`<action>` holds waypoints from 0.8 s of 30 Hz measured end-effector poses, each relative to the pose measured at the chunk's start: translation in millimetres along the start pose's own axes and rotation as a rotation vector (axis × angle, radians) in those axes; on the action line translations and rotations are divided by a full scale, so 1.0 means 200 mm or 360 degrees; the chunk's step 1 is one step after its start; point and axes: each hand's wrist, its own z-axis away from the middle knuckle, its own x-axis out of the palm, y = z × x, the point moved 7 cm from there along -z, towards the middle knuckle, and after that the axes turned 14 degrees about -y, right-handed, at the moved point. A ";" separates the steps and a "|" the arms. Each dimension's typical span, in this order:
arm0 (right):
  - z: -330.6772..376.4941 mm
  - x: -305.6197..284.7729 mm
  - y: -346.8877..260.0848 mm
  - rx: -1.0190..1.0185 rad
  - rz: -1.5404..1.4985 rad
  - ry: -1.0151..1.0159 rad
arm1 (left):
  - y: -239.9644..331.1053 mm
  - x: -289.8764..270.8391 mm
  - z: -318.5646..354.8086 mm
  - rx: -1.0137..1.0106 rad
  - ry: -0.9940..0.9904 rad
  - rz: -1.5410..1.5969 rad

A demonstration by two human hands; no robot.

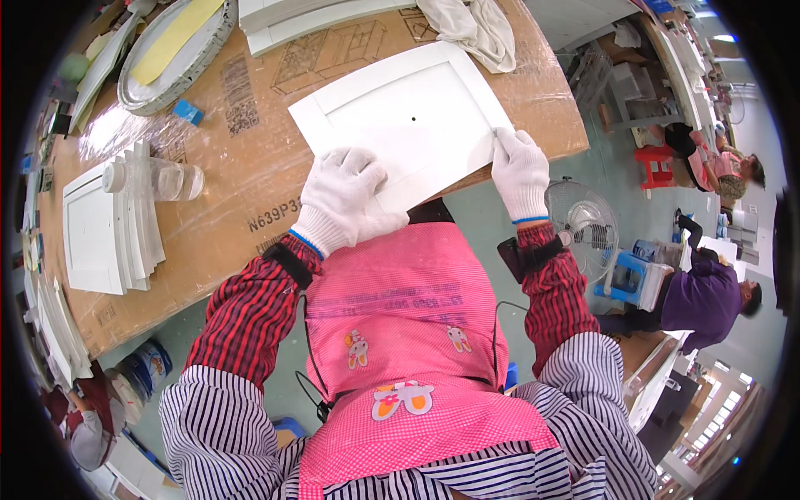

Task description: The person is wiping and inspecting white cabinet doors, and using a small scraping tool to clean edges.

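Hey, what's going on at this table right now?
A person in white gloves and a pink apron is working on a white framed panel lying flat on a cardboard-covered table. The left hand presses down on the panel's near edge, while the right hand grips its right edge. A stack of similar white panels and a clear plastic bottle sit off to the left.

The white panel is a flat, square board with a raised frame all around and a small dark dot in the middle; it lies turned at a slant on the brown table, with its near edge poking out past the table's edge; two gloved hands rest on its near corners.
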 end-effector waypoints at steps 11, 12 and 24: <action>0.09 0.05 -0.20 -0.0075 0.0106 0.0076 | -0.07 -0.04 0.04 -0.0244 0.0625 -0.0272; 0.07 0.03 -0.21 -0.0072 0.0136 0.0027 | -0.08 -0.03 0.03 -0.0275 0.0534 -0.0316; 0.07 0.10 -0.18 -0.0036 -0.0067 -0.0090 | -0.12 0.00 0.04 -0.0300 0.0422 -0.0185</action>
